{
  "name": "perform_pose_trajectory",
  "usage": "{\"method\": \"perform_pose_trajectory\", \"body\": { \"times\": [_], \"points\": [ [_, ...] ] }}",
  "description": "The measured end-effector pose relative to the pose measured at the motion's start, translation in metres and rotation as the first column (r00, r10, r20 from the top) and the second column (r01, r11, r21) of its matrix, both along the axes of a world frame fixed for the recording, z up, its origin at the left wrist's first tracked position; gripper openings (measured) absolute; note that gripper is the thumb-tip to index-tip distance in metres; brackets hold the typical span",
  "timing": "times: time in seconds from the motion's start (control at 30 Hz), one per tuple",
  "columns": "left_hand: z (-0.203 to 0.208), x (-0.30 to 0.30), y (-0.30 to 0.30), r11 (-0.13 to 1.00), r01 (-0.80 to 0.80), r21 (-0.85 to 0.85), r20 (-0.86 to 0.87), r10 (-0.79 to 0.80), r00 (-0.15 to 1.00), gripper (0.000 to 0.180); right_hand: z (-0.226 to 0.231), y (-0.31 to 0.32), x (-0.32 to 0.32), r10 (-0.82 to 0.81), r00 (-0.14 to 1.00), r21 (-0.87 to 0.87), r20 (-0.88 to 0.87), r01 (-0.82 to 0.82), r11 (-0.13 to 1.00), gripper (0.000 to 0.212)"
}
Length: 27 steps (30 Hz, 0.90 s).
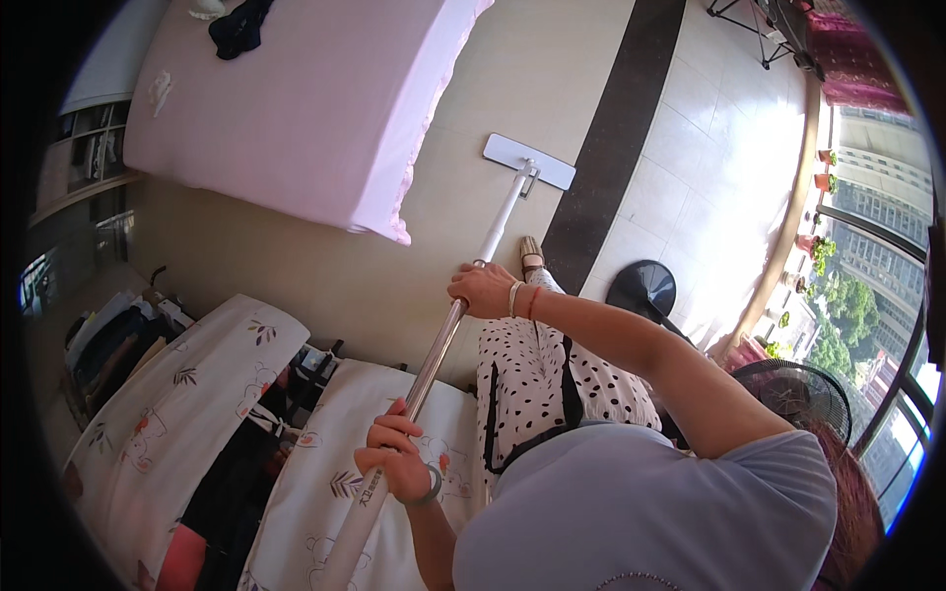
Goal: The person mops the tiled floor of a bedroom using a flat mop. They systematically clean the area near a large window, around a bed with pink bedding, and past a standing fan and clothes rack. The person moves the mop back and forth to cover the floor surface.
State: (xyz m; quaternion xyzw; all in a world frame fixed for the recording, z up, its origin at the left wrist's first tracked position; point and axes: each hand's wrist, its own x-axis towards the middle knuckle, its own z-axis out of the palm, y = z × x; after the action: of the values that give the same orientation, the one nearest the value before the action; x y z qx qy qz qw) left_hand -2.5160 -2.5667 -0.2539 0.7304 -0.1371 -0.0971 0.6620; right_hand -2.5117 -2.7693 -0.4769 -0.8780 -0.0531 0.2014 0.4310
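Note:
I hold a flat mop (501,219) by its long white and silver pole, which slants from the lower left up to the floor ahead. Its white rectangular mop head (507,151) lies on the tiles between the bed and a dark floor strip. My right hand (483,290), with bracelets at the wrist, is wrapped round the middle of the pole. Lower down, near the pole's upper end, my left hand (397,461) grips it, with a grey-green band on that wrist. My foot in a tan shoe (531,253) stands just short of the mop head.
A bed with a pink cover (286,108) stands at the far left. White patterned covers (197,374) drape over things at the near left. On the right are a black round base (642,288), a fan (803,389) and potted plants (824,251) along the window.

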Motion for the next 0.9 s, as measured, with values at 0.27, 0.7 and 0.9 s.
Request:
{"method": "perform_pose_trajectory", "body": {
  "times": [0.27, 0.7, 0.9],
  "points": [
    [-0.095, 0.002, -0.146, 0.937, 0.274, -0.216, -0.081, -0.297, 0.951, 0.017, -0.062, -0.168, -0.038, -0.444, 0.893, -0.288, -0.070, 0.408, 0.867, 0.007],
    [-0.085, -0.012, -0.079, 0.834, 0.513, -0.204, -0.128, -0.542, 0.830, 0.017, -0.057, -0.081, -0.119, -0.634, 0.766, -0.240, -0.103, 0.600, 0.763, 0.003],
    [-0.071, 0.028, 0.040, 0.767, 0.596, -0.240, -0.156, -0.636, 0.756, 0.024, -0.052, 0.060, -0.115, -0.749, 0.658, -0.132, -0.077, 0.738, 0.662, 0.012]
  ]
}}
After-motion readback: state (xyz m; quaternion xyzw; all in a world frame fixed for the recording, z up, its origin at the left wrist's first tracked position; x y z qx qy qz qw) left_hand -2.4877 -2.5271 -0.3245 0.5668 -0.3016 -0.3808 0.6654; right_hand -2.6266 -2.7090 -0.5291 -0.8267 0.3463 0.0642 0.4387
